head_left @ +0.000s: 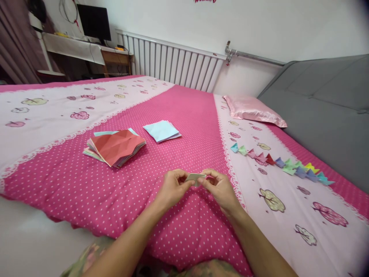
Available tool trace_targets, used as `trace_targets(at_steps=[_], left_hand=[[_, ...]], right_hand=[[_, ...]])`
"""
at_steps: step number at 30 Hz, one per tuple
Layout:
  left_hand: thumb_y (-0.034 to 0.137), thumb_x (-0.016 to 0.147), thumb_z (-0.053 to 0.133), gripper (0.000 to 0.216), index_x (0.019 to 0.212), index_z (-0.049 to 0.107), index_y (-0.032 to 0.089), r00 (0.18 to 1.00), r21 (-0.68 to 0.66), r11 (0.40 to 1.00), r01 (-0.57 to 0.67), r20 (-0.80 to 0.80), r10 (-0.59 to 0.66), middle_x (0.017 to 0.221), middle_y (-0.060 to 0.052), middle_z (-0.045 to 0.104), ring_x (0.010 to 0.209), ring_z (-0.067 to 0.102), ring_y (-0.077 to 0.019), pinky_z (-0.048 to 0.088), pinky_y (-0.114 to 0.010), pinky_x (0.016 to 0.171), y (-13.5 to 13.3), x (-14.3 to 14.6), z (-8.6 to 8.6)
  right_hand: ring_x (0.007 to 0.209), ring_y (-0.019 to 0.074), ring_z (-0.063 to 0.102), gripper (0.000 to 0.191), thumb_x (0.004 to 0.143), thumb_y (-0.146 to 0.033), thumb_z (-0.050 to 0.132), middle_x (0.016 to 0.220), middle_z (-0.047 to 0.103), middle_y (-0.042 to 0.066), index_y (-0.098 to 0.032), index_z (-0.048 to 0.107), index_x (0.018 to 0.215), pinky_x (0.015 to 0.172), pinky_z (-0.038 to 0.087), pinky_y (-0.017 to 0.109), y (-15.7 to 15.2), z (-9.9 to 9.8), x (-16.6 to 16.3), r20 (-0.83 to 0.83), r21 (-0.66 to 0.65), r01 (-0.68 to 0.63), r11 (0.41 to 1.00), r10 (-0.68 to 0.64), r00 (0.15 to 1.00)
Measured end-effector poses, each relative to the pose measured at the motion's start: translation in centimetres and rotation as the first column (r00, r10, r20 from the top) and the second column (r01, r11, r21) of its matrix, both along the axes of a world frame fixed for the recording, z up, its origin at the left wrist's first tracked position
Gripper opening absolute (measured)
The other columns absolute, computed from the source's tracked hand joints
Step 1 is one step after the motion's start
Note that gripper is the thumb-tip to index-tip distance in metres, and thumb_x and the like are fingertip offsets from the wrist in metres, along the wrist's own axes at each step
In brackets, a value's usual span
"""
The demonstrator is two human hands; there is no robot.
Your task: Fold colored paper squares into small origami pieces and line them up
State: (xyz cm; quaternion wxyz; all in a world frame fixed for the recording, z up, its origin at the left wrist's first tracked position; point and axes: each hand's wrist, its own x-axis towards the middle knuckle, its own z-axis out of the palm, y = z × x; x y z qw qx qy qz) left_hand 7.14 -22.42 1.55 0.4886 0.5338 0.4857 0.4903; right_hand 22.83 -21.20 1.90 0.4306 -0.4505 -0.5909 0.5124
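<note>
My left hand point(172, 188) and my right hand point(219, 188) meet over the pink dotted bedspread point(86, 192), near its front edge. Both pinch a small folded piece of pale paper point(195, 177) between thumb and fingers, one hand at each end. The paper is held just above the cloth. A stack of creased coloured paper squares with a red sheet on top point(117, 146) lies to the upper left of my hands. Beyond it sits a smaller stack of light blue sheets point(162, 130).
A row of several small folded paper shapes in mixed colours point(282, 163) lies on the pale strip of the bedspread to the right. A pink pillow point(253, 110) rests by the grey headboard point(323, 111). A white radiator point(173, 63) and a desk with a monitor point(93, 21) stand behind.
</note>
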Motion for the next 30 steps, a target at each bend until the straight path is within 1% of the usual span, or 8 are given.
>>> trace_targets(at_steps=[2,6,9,13,17,22,26,30], left_hand=[[0.022,0.065,0.064,0.01,0.059,0.064,0.015,0.996,0.035,0.999,-0.03,-0.08,0.033,0.057,0.0,0.057,0.053,0.049,-0.0103,0.036,-0.021,0.05,0.0,0.0,-0.1],[0.021,0.064,0.064,0.008,0.066,0.071,0.017,0.973,0.118,0.982,-0.148,-0.163,0.166,0.056,0.001,0.051,0.05,0.043,-0.0083,0.032,-0.019,0.047,-0.1,-0.2,0.1],[0.026,0.067,0.063,0.013,0.07,0.072,0.018,0.966,0.11,0.977,-0.182,-0.164,0.199,0.044,0.004,0.043,0.042,0.035,-0.0065,0.026,-0.019,0.042,-0.6,-0.1,0.6],[0.029,0.069,0.062,0.017,0.073,0.07,0.014,0.99,-0.012,0.991,-0.136,-0.035,0.136,0.045,0.0,0.057,0.038,0.044,-0.0077,0.029,-0.019,0.04,-1.1,0.3,1.0],[0.028,0.064,0.068,0.016,0.069,0.067,0.013,0.979,-0.062,0.994,-0.086,0.18,0.096,0.06,-0.005,0.068,0.053,0.061,-0.0135,0.043,-0.021,0.049,-1.0,0.8,0.8],[0.022,0.059,0.071,0.014,0.067,0.064,0.013,0.941,-0.126,0.986,-0.107,0.307,0.142,0.063,-0.004,0.069,0.058,0.064,-0.0144,0.047,-0.022,0.056,-0.8,1.1,0.9],[0.015,0.057,0.071,0.016,0.071,0.064,0.013,0.937,-0.102,0.989,-0.104,0.324,0.132,0.063,-0.003,0.069,0.06,0.065,-0.0142,0.049,-0.022,0.059,-0.9,0.9,1.0],[0.017,0.058,0.073,0.019,0.074,0.064,0.012,0.947,-0.017,0.999,-0.029,0.321,0.033,0.073,-0.006,0.071,0.071,0.067,-0.0168,0.051,-0.025,0.068,-1.0,0.7,1.2]], right_hand=[[0.049,0.0104,0.051,0.026,0.067,-0.038,0.07,0.056,0.06,-0.001,-0.016,0.064,0.08,0.048,0.041,0.022,0.1,0.0,0.1,-0.003,-0.01,-0.007,1.0,0.007,1.0],[0.06,0.0129,0.059,0.021,0.068,-0.035,0.07,0.065,0.064,0.001,-0.017,0.065,0.078,0.061,0.047,0.026,0.1,0.1,0.0,-0.059,0.001,-0.001,1.0,0.001,0.998],[0.052,0.0095,0.053,0.018,0.068,-0.034,0.07,0.059,0.06,-0.002,-0.017,0.066,0.075,0.053,0.043,0.022,0.0,0.3,-0.1,-0.061,0.032,0.031,0.999,-0.029,0.998],[0.046,0.01,0.055,0.024,0.068,-0.037,0.069,0.058,0.061,-0.002,-0.018,0.065,0.082,0.046,0.041,0.022,-0.3,0.4,-0.2,-0.105,-0.028,0.029,0.999,-0.032,0.994],[0.052,0.0123,0.06,0.023,0.07,-0.037,0.068,0.06,0.064,0.0,-0.018,0.061,0.082,0.045,0.042,0.02,-0.5,0.5,-0.3,-0.163,-0.058,-0.023,0.998,0.013,0.987],[0.061,0.013,0.062,0.017,0.069,-0.032,0.068,0.071,0.067,0.001,-0.02,0.061,0.078,0.061,0.049,0.026,-0.6,0.9,-0.6,-0.204,-0.008,-0.011,1.0,0.009,0.979],[0.07,0.0141,0.063,0.011,0.068,-0.025,0.069,0.072,0.066,0.0,-0.021,0.062,0.076,0.066,0.049,0.026,-0.6,0.8,-0.5,-0.217,0.055,0.015,0.998,-0.003,0.976],[0.071,0.0153,0.065,0.016,0.063,-0.02,0.073,0.074,0.068,0.0,-0.022,0.064,0.077,0.064,0.05,0.025,-0.4,0.6,-0.2,-0.218,0.071,-0.005,0.997,0.02,0.976]])
